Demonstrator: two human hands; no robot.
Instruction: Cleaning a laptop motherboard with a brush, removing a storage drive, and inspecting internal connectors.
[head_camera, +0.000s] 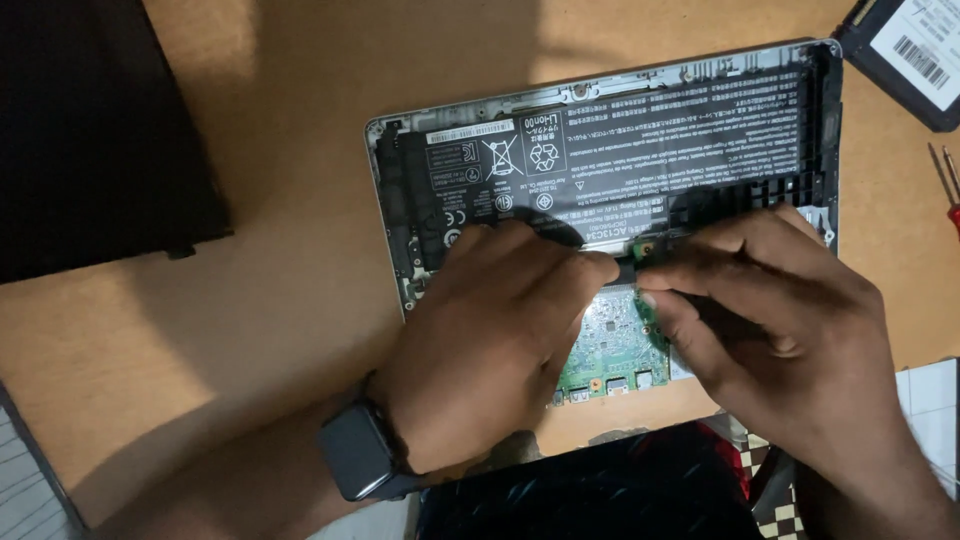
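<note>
- While the opened laptop (610, 200) lies bottom-up at upper centre of the frame, both hands meet over its middle.
- Left hand (490, 340), smartwatch (360, 450) on its wrist, pinches a small black part (627, 268) at the battery's (620, 150) lower edge.
- Right hand (790, 330) pinches beside it, above the green circuit board (610, 345).
- Judged step: working a connector; next move calls for a gentle, steady pull.
- Screwdriver (945, 185) lies at right edge.

Matt black battery (620, 150), smooth wooden table (280, 300)

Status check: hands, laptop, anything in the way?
Both hands pinching a small part at the battery edge. Laptop open, green board exposed. Nothing blocking.
</note>
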